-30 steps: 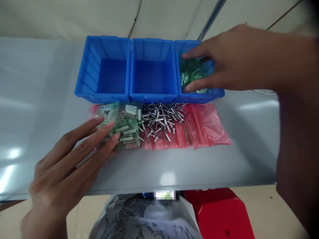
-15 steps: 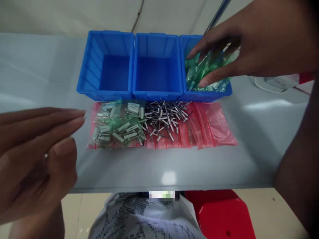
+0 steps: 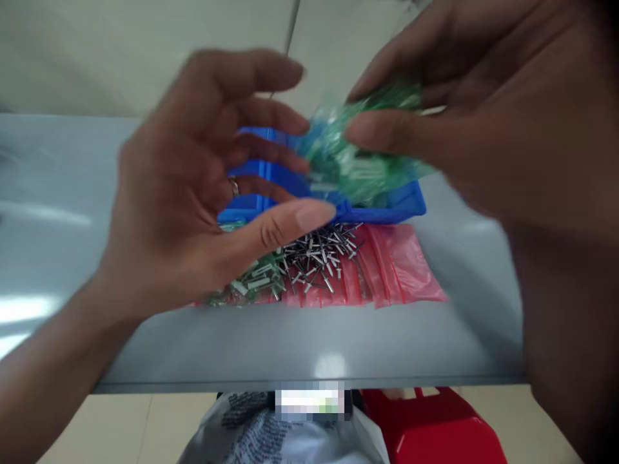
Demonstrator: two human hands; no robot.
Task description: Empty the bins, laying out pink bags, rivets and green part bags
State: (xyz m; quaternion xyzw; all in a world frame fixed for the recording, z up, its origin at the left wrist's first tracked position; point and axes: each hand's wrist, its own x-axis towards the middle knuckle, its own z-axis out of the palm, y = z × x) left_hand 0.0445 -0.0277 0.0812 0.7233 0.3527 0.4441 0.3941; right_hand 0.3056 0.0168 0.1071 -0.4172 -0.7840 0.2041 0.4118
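My right hand (image 3: 464,122) grips a bundle of green clear bags (image 3: 367,151) with white pieces inside, held above the blue bins (image 3: 406,203). Close to the bundle's left side is my left hand (image 3: 193,174), fingers apart and curved, with nothing in it; a ring is on one finger. Below the bins lie pink zip bags (image 3: 411,264) in an overlapping row. Loose metal rivets (image 3: 319,254) are piled on them, and more green bags (image 3: 256,277) lie at the left, partly hidden by my left hand.
The grey table (image 3: 309,348) runs across the view, its front edge near my lap. A red stool (image 3: 445,432) stands below it at the right. A pale wall (image 3: 97,58) rises behind the table.
My right hand has lifted green bags out of the right bin. My left hand has moved right and up, from the left side to beside the bundle, and its fingers have spread.
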